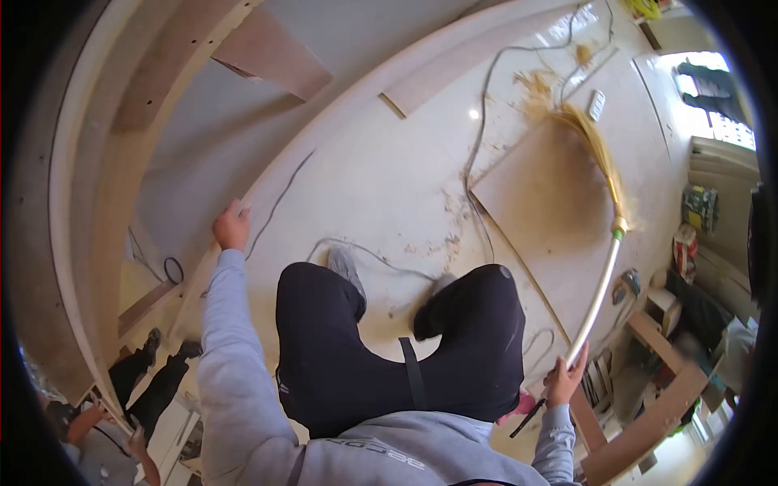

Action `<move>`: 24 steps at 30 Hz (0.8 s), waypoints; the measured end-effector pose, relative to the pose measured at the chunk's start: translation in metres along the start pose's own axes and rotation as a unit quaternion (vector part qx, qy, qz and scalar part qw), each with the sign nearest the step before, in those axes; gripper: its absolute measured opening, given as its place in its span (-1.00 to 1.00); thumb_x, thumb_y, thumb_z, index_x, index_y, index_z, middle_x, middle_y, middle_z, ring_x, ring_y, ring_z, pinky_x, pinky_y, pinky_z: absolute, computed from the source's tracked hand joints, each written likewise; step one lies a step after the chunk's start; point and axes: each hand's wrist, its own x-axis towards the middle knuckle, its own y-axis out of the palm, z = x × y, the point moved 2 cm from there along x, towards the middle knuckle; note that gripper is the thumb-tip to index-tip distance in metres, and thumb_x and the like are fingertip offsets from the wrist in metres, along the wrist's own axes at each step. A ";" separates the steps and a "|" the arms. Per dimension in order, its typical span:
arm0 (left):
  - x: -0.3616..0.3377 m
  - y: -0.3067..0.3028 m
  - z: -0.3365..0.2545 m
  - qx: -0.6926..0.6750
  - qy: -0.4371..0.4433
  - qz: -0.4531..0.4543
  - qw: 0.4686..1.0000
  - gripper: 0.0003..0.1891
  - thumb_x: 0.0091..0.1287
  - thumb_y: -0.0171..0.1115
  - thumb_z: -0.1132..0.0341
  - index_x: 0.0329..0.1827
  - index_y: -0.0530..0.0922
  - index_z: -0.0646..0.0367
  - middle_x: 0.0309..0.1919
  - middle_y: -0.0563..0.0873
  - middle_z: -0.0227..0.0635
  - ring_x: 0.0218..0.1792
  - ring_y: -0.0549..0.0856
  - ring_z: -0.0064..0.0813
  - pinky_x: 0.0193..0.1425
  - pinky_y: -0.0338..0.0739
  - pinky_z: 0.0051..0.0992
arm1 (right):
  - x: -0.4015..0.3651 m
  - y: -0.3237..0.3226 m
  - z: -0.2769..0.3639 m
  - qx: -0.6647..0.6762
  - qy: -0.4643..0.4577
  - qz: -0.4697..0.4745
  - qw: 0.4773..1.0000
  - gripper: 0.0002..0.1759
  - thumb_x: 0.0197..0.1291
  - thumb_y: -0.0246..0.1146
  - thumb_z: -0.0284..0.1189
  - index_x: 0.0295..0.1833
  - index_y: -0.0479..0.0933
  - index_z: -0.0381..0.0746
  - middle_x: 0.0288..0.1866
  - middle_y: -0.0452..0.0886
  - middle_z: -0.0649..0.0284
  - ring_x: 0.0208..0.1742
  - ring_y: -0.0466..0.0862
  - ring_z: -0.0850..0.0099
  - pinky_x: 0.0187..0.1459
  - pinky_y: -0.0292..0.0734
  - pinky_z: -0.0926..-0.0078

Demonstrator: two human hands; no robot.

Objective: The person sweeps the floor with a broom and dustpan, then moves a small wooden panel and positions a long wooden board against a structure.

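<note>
My right hand (566, 378) is closed around the lower end of a broom's pale handle (599, 296). The broom's straw bristles (596, 146) reach up over a square brown board (547, 194) on the floor. At the left, my left hand (232, 227) rests at the edge of a long wooden panel (267, 174), its fingers curled; what they grip, if anything, I cannot make out. Wood shavings (455, 243) and a dark cable (484, 105) lie on the pale floor between my hands.
Large curved wooden frames (134, 105) rise at the left. A person (121, 445) works at the lower left; another person's legs (713, 93) show at the upper right. Bags (698, 208) and timber pieces (681, 405) stand along the right.
</note>
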 end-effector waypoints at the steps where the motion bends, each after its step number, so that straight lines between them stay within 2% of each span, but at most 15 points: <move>1: 0.005 0.009 0.001 0.000 -0.008 -0.013 1.000 -0.68 0.13 0.31 0.03 -0.18 0.60 0.03 -0.37 0.69 -0.09 -0.32 0.66 0.02 -0.27 0.52 -0.09 | 0.015 0.006 -0.011 -0.001 -0.017 -0.010 1.000 -0.20 0.21 0.08 -0.59 0.51 -0.06 0.05 -0.63 0.33 0.40 -0.78 0.31 0.61 -0.79 0.27 0.62; 3: 0.011 0.027 0.005 0.006 -0.005 0.002 1.000 -0.69 0.13 0.31 0.03 -0.20 0.58 0.03 -0.39 0.69 -0.08 -0.33 0.65 0.04 -0.28 0.51 -0.08 | 0.046 0.013 -0.037 0.005 -0.038 -0.029 0.999 -0.20 0.22 0.08 -0.58 0.51 -0.07 0.06 -0.62 0.34 0.39 -0.78 0.32 0.61 -0.79 0.29 0.63; 6: 0.025 0.042 0.013 -0.025 0.007 -0.025 0.999 -0.68 0.14 0.31 0.03 -0.22 0.56 0.05 -0.41 0.68 -0.07 -0.34 0.64 0.06 -0.28 0.50 -0.07 | 0.085 0.052 -0.053 0.025 -0.052 -0.038 0.998 -0.21 0.20 0.07 -0.58 0.51 -0.05 0.04 -0.61 0.34 0.37 -0.79 0.33 0.60 -0.80 0.29 0.62; 9: 0.044 0.061 0.019 0.006 0.003 -0.035 0.999 -0.69 0.14 0.30 0.05 -0.25 0.54 0.07 -0.44 0.67 -0.07 -0.34 0.64 0.07 -0.29 0.49 -0.06 | 0.127 0.094 -0.074 0.067 -0.052 -0.032 0.996 -0.22 0.19 0.05 -0.57 0.50 -0.04 0.03 -0.61 0.33 0.37 -0.79 0.32 0.59 -0.80 0.28 0.60; 11: 0.058 0.072 0.026 0.001 0.019 -0.058 0.998 -0.70 0.14 0.31 0.06 -0.27 0.53 0.08 -0.46 0.66 -0.06 -0.35 0.63 0.08 -0.30 0.48 -0.05 | 0.141 0.119 -0.078 0.110 -0.007 -0.028 0.993 -0.23 0.18 0.04 -0.57 0.50 -0.03 0.02 -0.62 0.31 0.38 -0.79 0.32 0.58 -0.79 0.28 0.59; 14: 0.073 0.094 0.041 -0.017 0.037 -0.081 0.996 -0.71 0.14 0.31 0.08 -0.29 0.51 0.09 -0.49 0.65 -0.05 -0.36 0.62 0.10 -0.30 0.47 -0.03 | 0.151 0.150 -0.100 0.103 -0.026 -0.030 0.994 -0.22 0.17 0.03 -0.57 0.50 -0.02 0.03 -0.62 0.31 0.38 -0.78 0.32 0.58 -0.79 0.28 0.58; 18: 0.090 0.111 0.042 -0.043 0.048 -0.072 0.995 -0.71 0.13 0.32 0.11 -0.31 0.50 0.12 -0.48 0.64 -0.02 -0.36 0.61 0.12 -0.30 0.46 -0.01 | 0.152 0.146 -0.107 0.112 -0.029 -0.040 0.992 -0.19 0.15 0.04 -0.59 0.50 -0.03 0.11 -0.62 0.31 0.38 -0.77 0.33 0.59 -0.80 0.28 0.60; 23: 0.091 0.124 0.042 -0.062 0.077 -0.074 0.992 -0.71 0.12 0.34 0.15 -0.29 0.50 0.16 -0.47 0.64 -0.01 -0.35 0.61 0.12 -0.26 0.48 -0.02 | 0.137 0.127 -0.102 0.081 -0.032 -0.053 0.995 -0.20 0.12 0.04 -0.59 0.50 0.01 0.03 -0.62 0.32 0.37 -0.80 0.32 0.60 -0.82 0.28 0.60; 24: 0.091 0.120 0.043 -0.035 0.071 -0.046 0.996 -0.71 0.11 0.34 0.15 -0.25 0.52 0.15 -0.45 0.65 -0.03 -0.33 0.62 0.10 -0.24 0.49 -0.04 | 0.137 0.125 -0.104 0.088 -0.033 -0.063 0.994 -0.20 0.12 0.04 -0.59 0.50 0.01 0.03 -0.62 0.32 0.37 -0.80 0.32 0.60 -0.82 0.28 0.60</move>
